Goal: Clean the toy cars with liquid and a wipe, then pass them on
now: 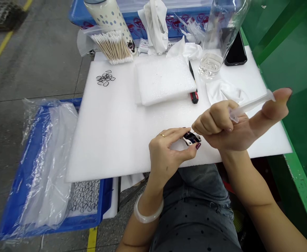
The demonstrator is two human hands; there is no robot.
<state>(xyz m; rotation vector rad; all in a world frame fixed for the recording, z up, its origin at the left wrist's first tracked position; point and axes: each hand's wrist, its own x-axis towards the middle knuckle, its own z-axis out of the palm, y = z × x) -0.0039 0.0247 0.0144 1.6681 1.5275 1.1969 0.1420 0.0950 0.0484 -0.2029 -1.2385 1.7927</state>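
Small dark glossy piece with a white rim (191, 138) sits pinched between the thumb and fingertips of the left hand (169, 150), just above the near edge of the white foam sheet (116, 140) that covers the table. The right hand (229, 129) is closed round a clear plastic syringe (250, 105), fingers curled on the barrel and thumb stretched out to the far end; its knuckles touch the piece.

Behind the hands lie a crumpled white cloth (227, 91), a red and black cutter (194, 94), a thicker white foam block (164, 78) and a small heap of thin black rings (105, 78).

The syringe tip is hidden behind the curled fingers, and the detail of the piece is too small to make out.

A clear glass bottle (213, 64) holds a little clear liquid at its base; beside it lies a black phone (236, 52). A clear bag holds cotton swabs (114, 45). The blue plastic crate (14, 196) on the floor carries clear plastic bags and more black rings.
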